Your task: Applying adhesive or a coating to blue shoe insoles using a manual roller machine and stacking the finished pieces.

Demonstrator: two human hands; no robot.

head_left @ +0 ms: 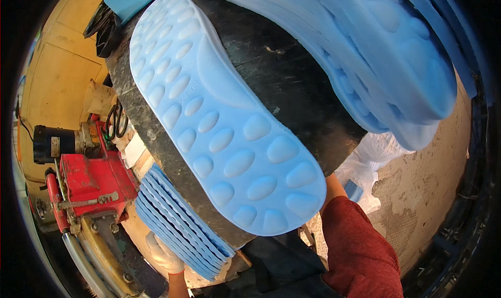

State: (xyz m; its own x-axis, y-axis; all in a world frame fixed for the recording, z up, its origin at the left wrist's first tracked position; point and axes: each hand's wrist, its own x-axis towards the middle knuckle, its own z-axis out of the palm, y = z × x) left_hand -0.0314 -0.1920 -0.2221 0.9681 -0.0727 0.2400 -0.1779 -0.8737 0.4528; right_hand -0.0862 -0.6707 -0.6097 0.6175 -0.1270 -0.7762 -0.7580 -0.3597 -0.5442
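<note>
Head view: a large light-blue sole (214, 126), studded face up, lies across the picture over a dark worktop (292, 71), its broad end reaching past the near edge; whether it rests there or is held up cannot be told. The left hand (166, 253), gloved, is at the side of a stack of blue soles (180, 225); its fingers are partly hidden, so its grip cannot be judged. The right hand is hidden behind the sole's broad end, a red sleeve (360, 246) leading to it; its state cannot be told. Likely faults: the overhanging end, if unsupported, could tip the sole off; a one-sided push could fan the stack; the leaning blue soles (386, 63) at upper right could slide if knocked.
</note>
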